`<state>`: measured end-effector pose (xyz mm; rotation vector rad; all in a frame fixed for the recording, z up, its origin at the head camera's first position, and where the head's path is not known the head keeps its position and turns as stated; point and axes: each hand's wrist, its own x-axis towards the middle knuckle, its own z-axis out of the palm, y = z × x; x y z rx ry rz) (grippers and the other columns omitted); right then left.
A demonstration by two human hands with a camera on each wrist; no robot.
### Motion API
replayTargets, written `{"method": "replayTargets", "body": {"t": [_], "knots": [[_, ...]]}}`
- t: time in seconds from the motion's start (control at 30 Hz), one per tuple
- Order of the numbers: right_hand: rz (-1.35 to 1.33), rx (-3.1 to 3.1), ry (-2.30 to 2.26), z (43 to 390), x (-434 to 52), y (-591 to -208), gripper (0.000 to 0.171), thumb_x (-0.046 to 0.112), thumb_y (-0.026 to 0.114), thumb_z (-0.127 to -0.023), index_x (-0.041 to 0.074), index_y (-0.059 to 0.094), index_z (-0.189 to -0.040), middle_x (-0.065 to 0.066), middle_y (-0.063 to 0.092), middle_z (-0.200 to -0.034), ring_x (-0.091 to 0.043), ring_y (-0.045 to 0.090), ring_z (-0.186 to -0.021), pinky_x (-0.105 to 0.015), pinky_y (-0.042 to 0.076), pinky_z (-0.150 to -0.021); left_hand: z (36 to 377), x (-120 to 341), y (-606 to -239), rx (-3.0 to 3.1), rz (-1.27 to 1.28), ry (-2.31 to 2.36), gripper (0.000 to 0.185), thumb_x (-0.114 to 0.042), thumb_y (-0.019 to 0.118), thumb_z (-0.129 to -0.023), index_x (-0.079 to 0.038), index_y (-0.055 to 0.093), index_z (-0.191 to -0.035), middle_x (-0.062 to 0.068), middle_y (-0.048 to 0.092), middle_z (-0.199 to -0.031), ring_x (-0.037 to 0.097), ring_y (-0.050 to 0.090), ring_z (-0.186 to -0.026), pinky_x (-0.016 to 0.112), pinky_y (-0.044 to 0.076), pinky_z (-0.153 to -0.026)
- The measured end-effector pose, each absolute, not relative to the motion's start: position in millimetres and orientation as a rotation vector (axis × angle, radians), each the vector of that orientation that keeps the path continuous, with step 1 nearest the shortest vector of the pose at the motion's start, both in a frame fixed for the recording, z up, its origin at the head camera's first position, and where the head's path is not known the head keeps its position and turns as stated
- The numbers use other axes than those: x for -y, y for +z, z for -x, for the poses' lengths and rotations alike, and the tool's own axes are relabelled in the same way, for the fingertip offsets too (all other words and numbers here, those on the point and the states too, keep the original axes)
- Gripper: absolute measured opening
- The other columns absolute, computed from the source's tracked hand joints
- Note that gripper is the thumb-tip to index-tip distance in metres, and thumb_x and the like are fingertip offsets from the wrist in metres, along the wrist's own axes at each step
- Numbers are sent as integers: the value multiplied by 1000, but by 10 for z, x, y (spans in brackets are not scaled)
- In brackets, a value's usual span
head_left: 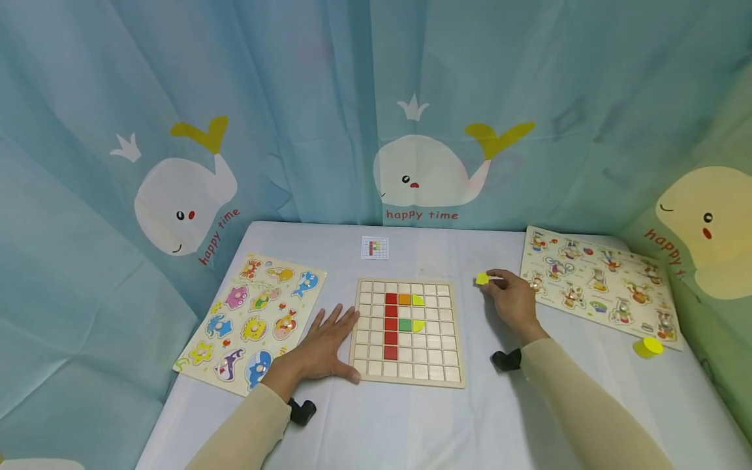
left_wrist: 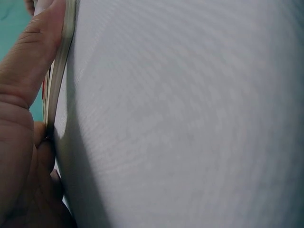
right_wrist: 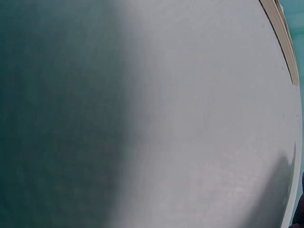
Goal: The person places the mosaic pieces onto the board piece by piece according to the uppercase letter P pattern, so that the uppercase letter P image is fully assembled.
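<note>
A small yellow piece (head_left: pixel 482 279) is pinched at the fingertips of the right hand (head_left: pixel 513 302), clear of the grid board (head_left: pixel 407 331), which lies well to that hand's left on the surface (head_left: pixel 411 418). The left hand (head_left: pixel 322 344) is laid flat, fingers straight, against the board's left edge. The pick-up step appears to be in hand; next, the piece would likely need to be carried to a free cell beside the yellow pieces (head_left: pixel 418 313) and lowered squarely.

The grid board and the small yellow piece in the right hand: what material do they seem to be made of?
The grid board looks like pale unpainted wood: matte, light tan, with a thin layered edge in the left wrist view. The yellow piece pinched by the right hand is probably painted wood or plastic; its even bright colour leaves that open.
</note>
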<state>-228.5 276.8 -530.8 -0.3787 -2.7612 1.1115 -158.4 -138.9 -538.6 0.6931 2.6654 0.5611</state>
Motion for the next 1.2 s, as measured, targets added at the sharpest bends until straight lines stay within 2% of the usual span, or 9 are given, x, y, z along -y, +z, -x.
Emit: {"method": "replayTargets", "body": {"t": [0.53,0.83,1.2], "knots": [[295,2721,1181,2189,-2545,-5255,30,12,63,-94,14,65,-124,-16,69,-112,-27,65,-95,-31,55,-72,1582,1384,-5384,-2667,-691,579,134,-80,73,-55,-20,12,-158,-6,8,-165,18,-6,-153,45,-8,-124],[133,2660,1201,2122,-2371,-5206,27,10,69,-90,12,68,-117,-16,73,-101,-25,68,-84,-21,52,-61,1576,1379,-5372,-2667,-690,561,133,-80,72,-56,-21,11,-158,-6,7,-165,19,-5,-153,45,-7,-125],[26,2714,1263,2016,-2090,-5142,25,15,67,-92,14,68,-117,-10,72,-96,-21,66,-80,-22,52,-58,1572,1379,-5354,-2658,-681,561,134,-79,73,-56,-21,10,-159,-7,7,-165,19,-5,-153,46,-6,-125]]}}
